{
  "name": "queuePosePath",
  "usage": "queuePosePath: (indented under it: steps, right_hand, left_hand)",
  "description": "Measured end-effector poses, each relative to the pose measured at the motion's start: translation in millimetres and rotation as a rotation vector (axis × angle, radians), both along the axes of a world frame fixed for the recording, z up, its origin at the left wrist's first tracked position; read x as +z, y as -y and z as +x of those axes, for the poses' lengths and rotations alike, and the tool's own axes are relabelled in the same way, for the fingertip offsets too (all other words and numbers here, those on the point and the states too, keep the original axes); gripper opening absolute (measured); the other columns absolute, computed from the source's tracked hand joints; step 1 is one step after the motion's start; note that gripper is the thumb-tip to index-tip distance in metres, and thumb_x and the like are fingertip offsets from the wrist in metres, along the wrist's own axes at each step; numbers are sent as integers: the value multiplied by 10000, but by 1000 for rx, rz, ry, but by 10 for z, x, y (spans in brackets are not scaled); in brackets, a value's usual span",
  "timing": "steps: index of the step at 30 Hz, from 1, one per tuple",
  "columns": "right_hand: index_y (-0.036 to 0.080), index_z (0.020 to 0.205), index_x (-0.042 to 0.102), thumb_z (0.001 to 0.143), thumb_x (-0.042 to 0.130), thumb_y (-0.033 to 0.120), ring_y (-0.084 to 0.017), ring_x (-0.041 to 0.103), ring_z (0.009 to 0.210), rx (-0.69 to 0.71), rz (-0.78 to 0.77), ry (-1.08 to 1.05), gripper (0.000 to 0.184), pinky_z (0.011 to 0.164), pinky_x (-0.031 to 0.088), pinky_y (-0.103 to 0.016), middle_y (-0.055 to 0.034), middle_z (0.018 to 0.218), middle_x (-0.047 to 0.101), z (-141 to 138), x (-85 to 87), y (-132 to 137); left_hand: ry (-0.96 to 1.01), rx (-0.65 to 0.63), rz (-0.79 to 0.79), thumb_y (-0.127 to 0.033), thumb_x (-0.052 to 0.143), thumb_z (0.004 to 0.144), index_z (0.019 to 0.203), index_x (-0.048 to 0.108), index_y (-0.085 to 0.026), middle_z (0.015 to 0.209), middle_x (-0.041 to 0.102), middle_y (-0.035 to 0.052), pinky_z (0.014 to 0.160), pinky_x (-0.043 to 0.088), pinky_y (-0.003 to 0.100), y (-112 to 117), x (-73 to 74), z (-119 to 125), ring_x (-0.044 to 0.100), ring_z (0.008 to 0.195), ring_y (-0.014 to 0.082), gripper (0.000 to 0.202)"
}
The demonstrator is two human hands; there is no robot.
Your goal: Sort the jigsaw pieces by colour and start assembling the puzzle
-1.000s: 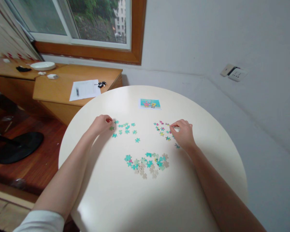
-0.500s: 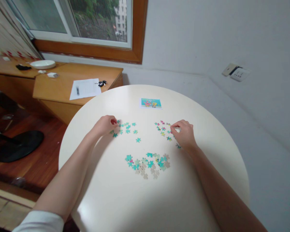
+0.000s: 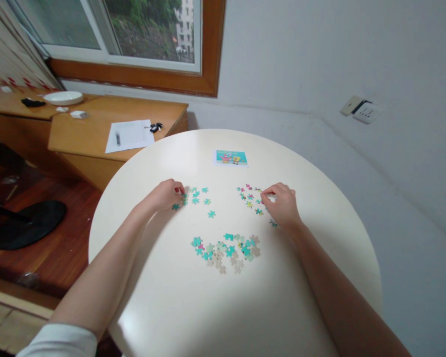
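My left hand (image 3: 168,194), fingers curled down, is at the left edge of a loose group of turquoise and pale green puzzle pieces (image 3: 195,195); it hides some of them, and whatever is under its fingertips cannot be seen. Across the table, my right hand (image 3: 283,204) pinches thumb and forefinger together beside a group of multicoloured puzzle pieces (image 3: 249,204). Anything in that pinch is too small to make out. Nearer to me lies a mixed heap of turquoise, pale green and greyish puzzle pieces (image 3: 230,251). One turquoise piece (image 3: 211,214) lies apart from the left group.
A cartoon picture card (image 3: 231,157) lies at the back of the round white table (image 3: 223,312). To the left, a wooden cabinet (image 3: 171,111) bears a paper sheet (image 3: 130,135), keys (image 3: 155,127) and a white dish (image 3: 64,97). The wall (image 3: 275,59) rises behind.
My left hand has shifted slightly right, over the edge of the turquoise group, covering pieces that showed before. My right hand keeps its pinch in nearly the same place.
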State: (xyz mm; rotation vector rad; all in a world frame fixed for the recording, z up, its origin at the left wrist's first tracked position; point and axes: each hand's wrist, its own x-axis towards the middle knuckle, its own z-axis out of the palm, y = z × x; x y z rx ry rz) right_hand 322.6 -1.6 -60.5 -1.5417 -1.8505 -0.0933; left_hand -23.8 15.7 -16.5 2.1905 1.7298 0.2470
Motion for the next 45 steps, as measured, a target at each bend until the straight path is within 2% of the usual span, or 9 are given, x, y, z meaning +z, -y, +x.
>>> queuePosePath:
  steps: [4,8,19,33,38,42,45]
  right_hand:
    - [209,653,599,737,552,195,-207,558,786,-2,-7,-4,97,770,333,-350,-36,748,631,5,-3,-6]
    - [205,654,603,735,557,190,-206,562,786,-2,-16,9,94,765,335,-348,-38,739,628,6,6,-4]
    - [212,653,597,734,552,185,-211,565,776,4,11,11,96,765,347,-357,-34,730,629,9,-8,-12]
    - [207,645,599,735,555,195,-210,559,777,1,-10,0,101,778,343,-359,-42,742,632,-1,8,-1]
    - [206,653,604,734,560,191,-208,559,786,6,-27,0,94,783,340,-358,-39,752,638,4,16,1]
    - [202,656,601,740,556,196,-206,563,793,11,-26,14,96,782,341,-351,-40,753,642,11,17,0]
    - [201,660,604,743,553,197,-206,565,793,10,-27,21,97,773,340,-346,-42,756,644,8,25,4]
  left_hand:
    - [3,-8,37,-223,560,678,772,693,-192,795,658,55,643,432,257,4,8,7,587,692,174,166]
    - [37,-76,32,-240,591,668,755,691,-178,826,650,66,669,439,259,10,-8,35,583,709,171,147]
    - [87,-139,-75,-248,577,605,641,685,-208,676,658,27,618,430,253,49,59,40,585,687,188,121]
    - [43,-96,-92,-264,635,599,783,704,-206,773,674,30,628,421,254,62,99,50,589,688,182,204]
    - [33,-96,-129,-276,637,619,760,700,-185,757,663,33,613,403,254,63,102,55,571,675,174,179]
    - [33,-143,-205,-268,611,657,730,692,-171,691,648,17,611,389,247,86,130,81,549,652,155,147]
    - [75,-191,-176,-235,554,697,728,692,-164,694,644,18,632,390,244,101,141,112,543,654,142,158]
